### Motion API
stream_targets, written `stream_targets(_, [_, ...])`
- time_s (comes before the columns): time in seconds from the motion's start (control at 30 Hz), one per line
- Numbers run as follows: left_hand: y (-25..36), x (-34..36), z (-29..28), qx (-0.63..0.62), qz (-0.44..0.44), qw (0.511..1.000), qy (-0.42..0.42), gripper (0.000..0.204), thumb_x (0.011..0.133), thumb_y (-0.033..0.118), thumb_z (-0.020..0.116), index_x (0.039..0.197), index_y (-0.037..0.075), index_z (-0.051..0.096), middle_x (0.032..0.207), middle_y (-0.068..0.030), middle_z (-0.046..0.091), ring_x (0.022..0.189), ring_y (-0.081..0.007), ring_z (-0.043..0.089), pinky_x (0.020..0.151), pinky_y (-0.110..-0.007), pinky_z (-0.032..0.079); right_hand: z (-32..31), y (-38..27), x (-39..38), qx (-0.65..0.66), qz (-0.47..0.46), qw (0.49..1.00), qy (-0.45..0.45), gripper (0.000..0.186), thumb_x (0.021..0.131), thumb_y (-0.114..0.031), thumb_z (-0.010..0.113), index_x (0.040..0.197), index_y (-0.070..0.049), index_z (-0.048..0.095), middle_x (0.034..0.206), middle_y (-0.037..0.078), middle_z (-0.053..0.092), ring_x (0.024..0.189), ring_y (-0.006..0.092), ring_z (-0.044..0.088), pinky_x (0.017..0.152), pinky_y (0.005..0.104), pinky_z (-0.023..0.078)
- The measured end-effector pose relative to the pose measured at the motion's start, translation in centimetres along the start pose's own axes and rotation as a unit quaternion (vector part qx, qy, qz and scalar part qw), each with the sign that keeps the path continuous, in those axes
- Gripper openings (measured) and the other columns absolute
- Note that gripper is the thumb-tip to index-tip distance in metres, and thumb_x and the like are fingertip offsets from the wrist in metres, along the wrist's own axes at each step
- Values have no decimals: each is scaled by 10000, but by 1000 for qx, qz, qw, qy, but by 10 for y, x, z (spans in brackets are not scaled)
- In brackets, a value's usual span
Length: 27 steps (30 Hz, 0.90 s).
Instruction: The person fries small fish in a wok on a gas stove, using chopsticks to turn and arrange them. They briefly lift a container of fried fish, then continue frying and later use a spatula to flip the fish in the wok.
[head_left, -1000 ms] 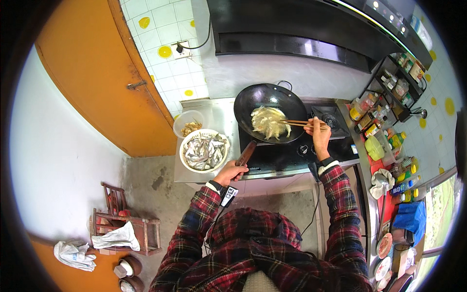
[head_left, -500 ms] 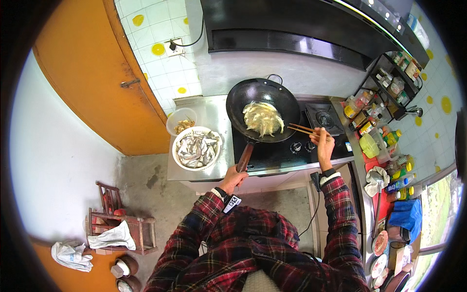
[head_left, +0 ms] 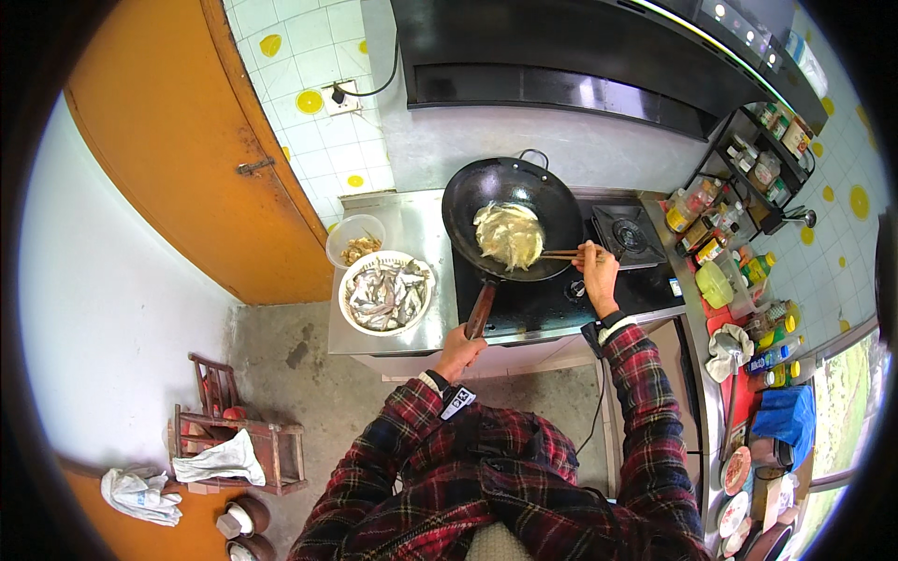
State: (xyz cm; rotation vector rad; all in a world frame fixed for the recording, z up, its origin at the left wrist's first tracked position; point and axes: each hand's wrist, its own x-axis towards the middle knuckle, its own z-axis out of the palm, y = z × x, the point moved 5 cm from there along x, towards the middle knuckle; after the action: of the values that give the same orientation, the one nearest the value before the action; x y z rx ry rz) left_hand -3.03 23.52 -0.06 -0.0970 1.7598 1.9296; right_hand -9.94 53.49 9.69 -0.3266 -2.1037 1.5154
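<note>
A black wok (head_left: 513, 217) sits on the stove with pale battered food (head_left: 510, 236) frying in it. My left hand (head_left: 460, 351) grips the end of the wok's brown wooden handle (head_left: 480, 309). My right hand (head_left: 599, 274) holds wooden chopsticks (head_left: 559, 253) whose tips reach into the food from the right. To the left of the wok stands a white bowl of small raw fish (head_left: 386, 293), with a smaller clear bowl (head_left: 355, 240) behind it.
A second burner (head_left: 625, 234) lies right of the wok. Bottles and jars crowd the shelf (head_left: 762, 168) and counter (head_left: 730, 280) at right. A black hood (head_left: 571, 56) hangs above. An orange door (head_left: 178, 140) is at left, a small wooden stool (head_left: 234, 430) on the floor.
The view has shifted slightly. My right hand with the chopsticks has moved from the wok's middle toward its right rim. My left hand stays on the handle.
</note>
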Motion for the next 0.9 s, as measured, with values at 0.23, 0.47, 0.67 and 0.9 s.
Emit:
stream_targets(0.23, [0, 2, -9, 19, 8, 1000, -8, 228, 725, 40, 613, 929, 23, 512, 588, 0, 466, 409, -67, 398, 351, -226, 282, 2, 1, -4, 3, 5, 999, -48, 324, 931, -252, 508, 972, 44, 634, 806, 102, 660, 710, 134, 650, 603, 243, 519])
stream_targets(0.47, [24, 1, -18, 2, -11, 999, -39, 194, 722, 53, 618, 889, 24, 525, 587, 4, 454, 408, -73, 388, 356, -232, 280, -8, -4, -10, 55, 30, 998, -31, 377, 951, -298, 466, 979, 45, 620, 836, 87, 639, 717, 133, 641, 617, 233, 520])
stream_targets(0.67, [47, -12, -27, 23, -37, 997, -64, 201, 757, 78, 615, 930, 31, 525, 595, 36, 431, 429, -52, 364, 380, -214, 269, -31, -20, -10, 80, -10, 997, 0, 401, 956, -318, 449, 1008, 43, 616, 831, 89, 629, 707, 133, 641, 617, 226, 528])
stream_targets(0.9, [69, -19, -40, 7, -58, 994, -88, 157, 751, 92, 621, 870, 32, 540, 594, 24, 459, 418, -50, 373, 372, -211, 276, -40, -18, -4, 84, -13, 996, 12, 337, 958, -252, 458, 1014, 43, 611, 825, 102, 639, 707, 142, 648, 609, 224, 530])
